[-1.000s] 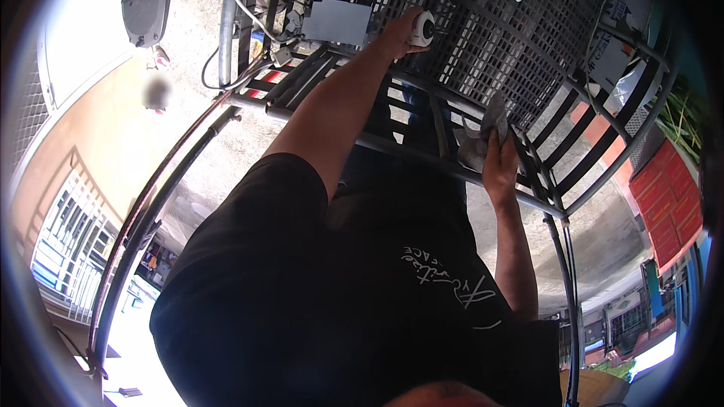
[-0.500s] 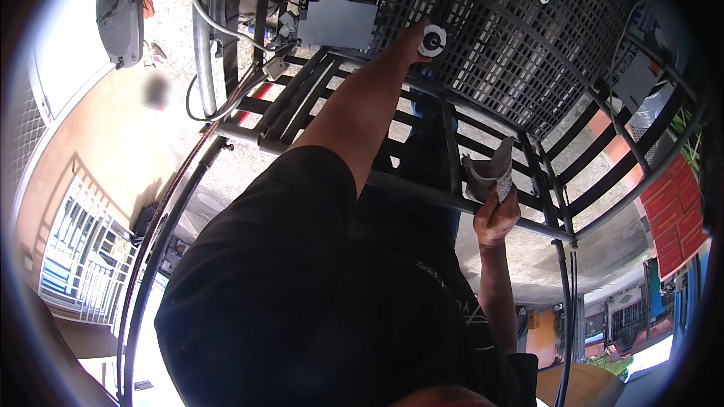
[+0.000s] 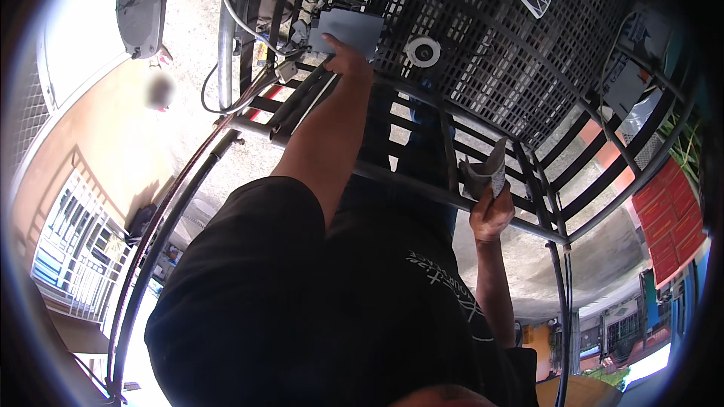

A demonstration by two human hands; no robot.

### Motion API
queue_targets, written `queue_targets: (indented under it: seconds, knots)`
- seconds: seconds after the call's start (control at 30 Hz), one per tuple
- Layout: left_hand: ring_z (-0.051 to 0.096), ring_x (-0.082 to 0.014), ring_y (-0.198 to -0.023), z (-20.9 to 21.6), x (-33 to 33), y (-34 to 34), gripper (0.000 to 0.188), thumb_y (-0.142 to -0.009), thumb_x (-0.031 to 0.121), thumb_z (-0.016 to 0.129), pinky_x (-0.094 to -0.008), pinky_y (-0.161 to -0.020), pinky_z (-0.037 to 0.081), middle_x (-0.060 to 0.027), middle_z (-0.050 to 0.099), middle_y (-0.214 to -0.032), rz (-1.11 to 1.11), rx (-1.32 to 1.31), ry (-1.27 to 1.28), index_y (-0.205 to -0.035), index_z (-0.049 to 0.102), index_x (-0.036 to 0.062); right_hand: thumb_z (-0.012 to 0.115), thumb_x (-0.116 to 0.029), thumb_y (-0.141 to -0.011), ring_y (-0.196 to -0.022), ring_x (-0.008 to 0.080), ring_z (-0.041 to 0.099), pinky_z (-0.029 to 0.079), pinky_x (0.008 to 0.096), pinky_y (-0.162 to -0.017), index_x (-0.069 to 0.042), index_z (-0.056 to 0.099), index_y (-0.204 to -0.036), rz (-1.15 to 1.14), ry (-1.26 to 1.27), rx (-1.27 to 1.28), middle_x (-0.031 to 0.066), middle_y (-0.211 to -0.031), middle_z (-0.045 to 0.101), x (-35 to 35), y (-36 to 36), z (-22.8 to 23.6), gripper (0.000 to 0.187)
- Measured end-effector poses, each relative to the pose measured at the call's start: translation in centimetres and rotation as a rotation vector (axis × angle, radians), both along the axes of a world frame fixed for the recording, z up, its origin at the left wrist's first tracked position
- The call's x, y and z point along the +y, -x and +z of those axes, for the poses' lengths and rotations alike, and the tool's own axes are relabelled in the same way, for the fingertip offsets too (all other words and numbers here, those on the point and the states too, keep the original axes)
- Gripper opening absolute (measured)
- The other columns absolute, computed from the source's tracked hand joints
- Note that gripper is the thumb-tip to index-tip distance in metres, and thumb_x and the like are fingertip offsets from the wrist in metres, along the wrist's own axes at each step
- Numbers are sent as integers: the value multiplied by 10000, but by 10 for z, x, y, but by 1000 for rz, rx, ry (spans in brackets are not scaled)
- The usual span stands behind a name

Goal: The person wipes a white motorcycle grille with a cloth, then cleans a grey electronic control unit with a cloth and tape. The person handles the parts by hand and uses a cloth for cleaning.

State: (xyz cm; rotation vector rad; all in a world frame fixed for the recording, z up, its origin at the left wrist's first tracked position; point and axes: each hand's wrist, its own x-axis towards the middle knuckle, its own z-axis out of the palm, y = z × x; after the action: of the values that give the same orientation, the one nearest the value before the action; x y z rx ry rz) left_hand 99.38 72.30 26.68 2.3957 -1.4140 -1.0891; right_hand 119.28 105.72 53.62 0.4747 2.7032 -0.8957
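The left hand (image 3: 348,56) lays its grip on the grey box (image 3: 348,29) beside the mounted dome camera (image 3: 422,51), while the right hand (image 3: 490,215) grasps a folded grey sheet (image 3: 486,173), so the work looks unfinished.

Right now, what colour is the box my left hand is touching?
Grey: the box, under the left hand, seen in the head view.

Head-worn fisheye, steeply downward, close.

Left arm stretched forward, left hand (image 3: 348,56) fingers extended; right hand (image 3: 491,215) raised, fingers curled closed
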Motion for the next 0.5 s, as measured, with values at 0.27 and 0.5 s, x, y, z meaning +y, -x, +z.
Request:
queue_targets:
  seconds: [0.27,0.5]
  knots:
    - [574,-372,-1335,3,-38,-3,1230,-776,869,688,-578,-1093,488,-172,485,-1563,33,499,-391,-1591,352,12,552,-136,-984,-671,470,649,508,501,-597,37,620,-1003,15,15,53,246,-788,646,-3,6,3,187]
    - [539,-353,-1371,35,-14,6,1089,-860,874,573,-550,-1130,452,-145,480,-1576,-160,664,-453,-1569,442,57,538,-135,-1005,-761,499,680,535,516,-651,26,624,-1065,34,42,87,271,-855,684,-2,5,5,192]
